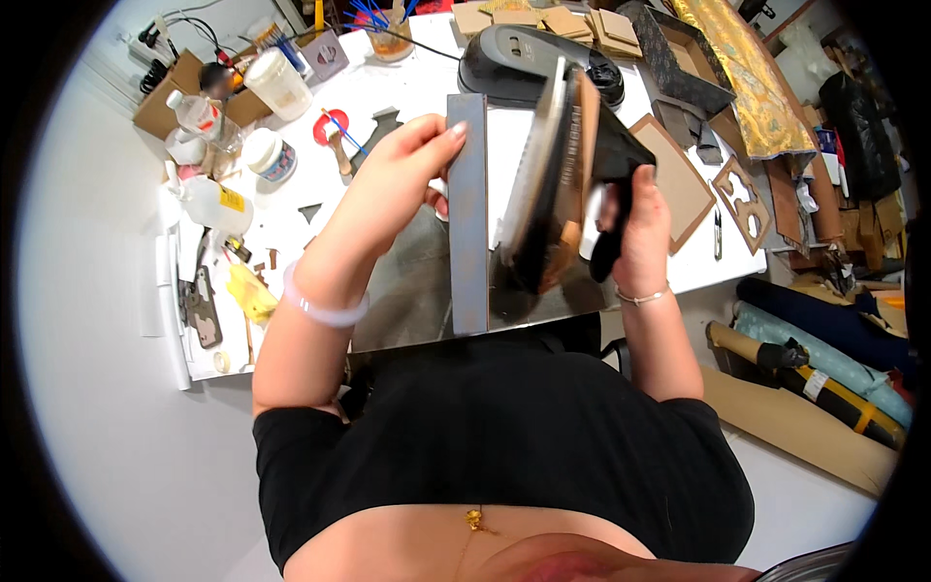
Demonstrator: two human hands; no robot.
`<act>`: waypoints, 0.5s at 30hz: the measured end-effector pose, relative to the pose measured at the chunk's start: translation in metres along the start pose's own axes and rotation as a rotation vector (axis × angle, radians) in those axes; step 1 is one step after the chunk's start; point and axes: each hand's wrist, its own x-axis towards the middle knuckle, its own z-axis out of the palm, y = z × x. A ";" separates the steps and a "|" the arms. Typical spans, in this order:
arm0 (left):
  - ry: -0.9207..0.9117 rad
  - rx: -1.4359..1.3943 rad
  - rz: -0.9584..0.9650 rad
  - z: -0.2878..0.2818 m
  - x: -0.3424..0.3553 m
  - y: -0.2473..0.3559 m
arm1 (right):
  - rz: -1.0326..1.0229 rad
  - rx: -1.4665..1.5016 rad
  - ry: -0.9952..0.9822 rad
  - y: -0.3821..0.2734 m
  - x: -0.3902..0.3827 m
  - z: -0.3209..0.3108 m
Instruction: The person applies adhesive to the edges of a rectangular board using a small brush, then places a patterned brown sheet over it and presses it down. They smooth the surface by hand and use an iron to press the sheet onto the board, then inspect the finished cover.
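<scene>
My left hand (407,175) grips the upper end of a long, flat grey-blue strip (467,223), thumb on its face and fingers behind its left edge. The strip runs lengthwise toward my body, above a dark grey sheet (402,301) on the table. Held by its handle in my right hand (642,233), a black and brown iron (553,194) is turned on its side, its pale soleplate edge to the left. It is slightly blurred. A gap shows between iron and strip. Behind them stands a grey and black iron base (519,63) with a cord.
Along the left of the white table (320,209) stand a white bucket (278,82), a tub (269,155), a plastic bottle (215,204) and a brush (337,150). At the right lie a brown-edged board (679,184), a knife (718,233) and a patterned box (684,58). Rolls (824,335) lean beyond.
</scene>
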 end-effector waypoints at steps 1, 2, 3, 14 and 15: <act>-0.023 0.007 0.063 0.003 -0.013 0.008 | -0.023 0.015 -0.019 -0.006 -0.001 -0.009; -0.014 0.083 0.132 0.004 -0.028 0.008 | -0.018 0.039 -0.018 -0.015 -0.003 -0.013; -0.004 0.151 0.197 0.005 -0.042 0.004 | -0.008 0.056 -0.018 -0.026 -0.006 -0.015; -0.121 0.481 0.738 0.012 -0.093 -0.074 | 0.070 -0.032 -0.141 -0.017 -0.012 -0.003; -0.080 0.321 0.661 0.012 -0.091 -0.074 | 0.069 -0.035 -0.145 -0.015 -0.012 0.001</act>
